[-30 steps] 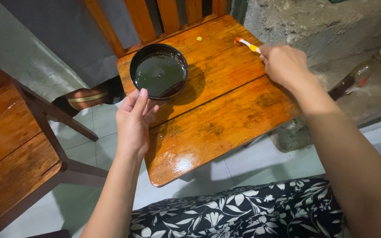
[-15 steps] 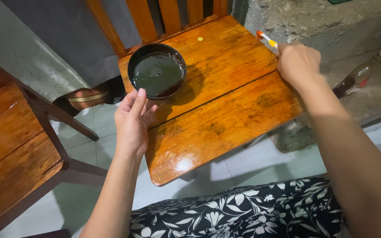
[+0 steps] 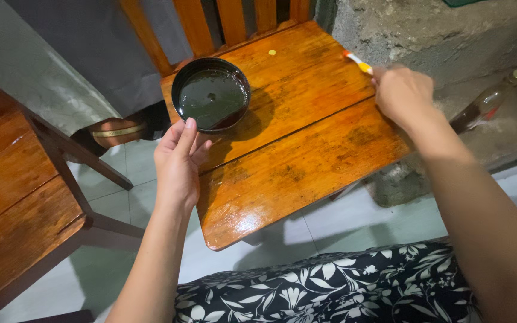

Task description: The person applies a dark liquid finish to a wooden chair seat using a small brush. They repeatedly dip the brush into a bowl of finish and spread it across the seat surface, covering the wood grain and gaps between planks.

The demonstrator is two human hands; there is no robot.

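Observation:
A glossy orange-brown wooden chair seat fills the middle of the view. On its far left part stands a black bowl of dark liquid. My left hand rests at the bowl's near rim, fingers apart, thumb up against it. My right hand is closed on a small brush with a white and yellow handle. Its orange tip lies at the seat's far right edge.
A second wooden chair stands at the left. A rough concrete block rises behind the seat, with a plastic bottle lying beside it at right. A small yellow speck sits on the seat. White floor tiles lie below.
My right hand carried the brush from the seat's far surface rightward to the right edge, then slightly back inward. My left hand stayed at the bowl.

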